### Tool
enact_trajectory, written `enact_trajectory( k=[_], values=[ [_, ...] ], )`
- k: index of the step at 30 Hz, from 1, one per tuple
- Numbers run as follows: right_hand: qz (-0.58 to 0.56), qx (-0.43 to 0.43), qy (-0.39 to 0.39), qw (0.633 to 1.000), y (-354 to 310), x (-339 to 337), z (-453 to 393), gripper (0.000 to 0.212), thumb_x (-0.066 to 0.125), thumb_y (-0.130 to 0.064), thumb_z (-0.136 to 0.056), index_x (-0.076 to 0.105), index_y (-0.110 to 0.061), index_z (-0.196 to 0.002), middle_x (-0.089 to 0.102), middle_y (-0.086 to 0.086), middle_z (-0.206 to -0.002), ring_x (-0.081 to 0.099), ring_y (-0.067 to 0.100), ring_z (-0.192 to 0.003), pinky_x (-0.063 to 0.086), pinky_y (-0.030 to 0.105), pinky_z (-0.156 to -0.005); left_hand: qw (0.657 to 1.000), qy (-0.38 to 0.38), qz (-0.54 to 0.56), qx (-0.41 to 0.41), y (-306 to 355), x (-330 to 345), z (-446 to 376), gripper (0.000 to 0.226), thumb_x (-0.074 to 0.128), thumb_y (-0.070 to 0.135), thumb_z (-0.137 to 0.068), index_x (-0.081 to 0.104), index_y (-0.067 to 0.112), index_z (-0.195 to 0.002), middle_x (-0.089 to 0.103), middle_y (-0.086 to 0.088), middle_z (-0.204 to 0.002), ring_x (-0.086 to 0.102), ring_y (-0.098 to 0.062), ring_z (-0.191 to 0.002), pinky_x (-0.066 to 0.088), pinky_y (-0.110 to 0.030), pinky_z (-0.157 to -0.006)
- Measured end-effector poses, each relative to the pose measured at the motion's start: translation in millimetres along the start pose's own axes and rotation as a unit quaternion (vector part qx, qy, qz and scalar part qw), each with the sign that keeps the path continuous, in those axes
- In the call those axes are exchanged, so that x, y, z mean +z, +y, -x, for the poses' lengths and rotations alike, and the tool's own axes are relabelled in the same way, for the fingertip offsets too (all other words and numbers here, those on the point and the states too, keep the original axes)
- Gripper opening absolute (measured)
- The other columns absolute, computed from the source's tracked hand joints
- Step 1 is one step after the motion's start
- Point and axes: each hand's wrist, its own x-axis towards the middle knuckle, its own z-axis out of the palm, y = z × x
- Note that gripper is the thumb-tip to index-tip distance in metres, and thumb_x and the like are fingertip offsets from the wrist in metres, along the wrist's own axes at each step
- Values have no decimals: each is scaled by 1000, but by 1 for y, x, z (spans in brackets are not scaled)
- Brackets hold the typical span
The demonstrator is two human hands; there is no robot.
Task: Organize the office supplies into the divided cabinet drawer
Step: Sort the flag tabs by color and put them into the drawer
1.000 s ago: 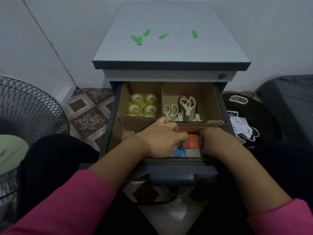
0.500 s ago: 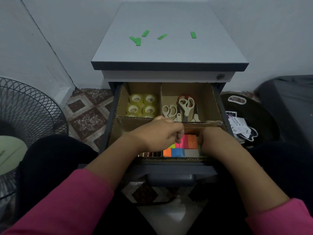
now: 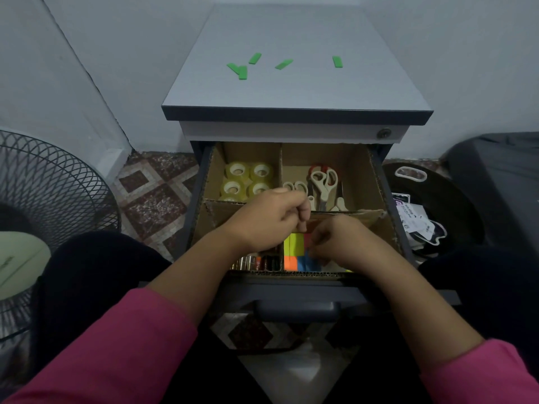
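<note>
Both hands over open drawer (image 3: 294,282), left hand (image 3: 272,220) curled in a fist above the cardboard divider holding nothing visible, right hand (image 3: 335,240) fingers down on colored sticky notes (image 3: 294,252) in front-right compartment, grip unclear.

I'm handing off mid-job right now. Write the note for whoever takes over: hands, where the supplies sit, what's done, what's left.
Left hand: curled above the front compartments; whether it holds anything is unclear.
Right hand: fingers down on the bright coloured sticky-note pads in the front right compartment; grip unclear.
Open cardboard-divided drawer: clear tape rolls back left, cream and red-handled scissors back right, small metallic items front left, too dim to identify.
Done: all four sections are filled.
Left: five green strips lie on the grey cabinet top; perhaps sort them, then close the drawer.
</note>
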Motion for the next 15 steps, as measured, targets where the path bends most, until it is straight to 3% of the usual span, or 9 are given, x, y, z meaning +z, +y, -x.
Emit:
enact_trajectory(
  k=[4,8,10,15],
  values=[
    [54,-8,11,998,0,3,-1,26,71,-16,-79,59,-29,-60,59,-11,-63,57,4,-63,42,20,-57,1000,1,-14,15,1,1,0,23,45,-3,-84,61,14,-85,66,5,-80,50,-3,-83,43,-26,-74],
    [70,-16,9,997,3,4,-3,9,73,-20,-78,68,-27,-76,62,-9,-72,59,7,-72,48,24,-67,1000,-3,-16,10,2,1,0,23,45,-2,-84,61,15,-85,65,6,-81,50,-5,-85,44,-30,-76],
    [72,-23,3,997,4,4,-3,14,77,-20,-74,70,-28,-83,65,-10,-80,62,7,-80,53,27,-75,1000,-5,-17,9,2,1,1,23,45,-3,-84,61,14,-85,66,5,-81,50,-5,-85,44,-29,-77],
    [104,-42,-1,994,8,7,-5,23,79,-22,-68,60,-36,-69,64,-12,-82,62,8,-81,55,31,-77,1000,-9,-20,9,3,0,1,23,44,-3,-84,60,14,-85,65,4,-82,51,-7,-87,45,-31,-78]
  ],
)
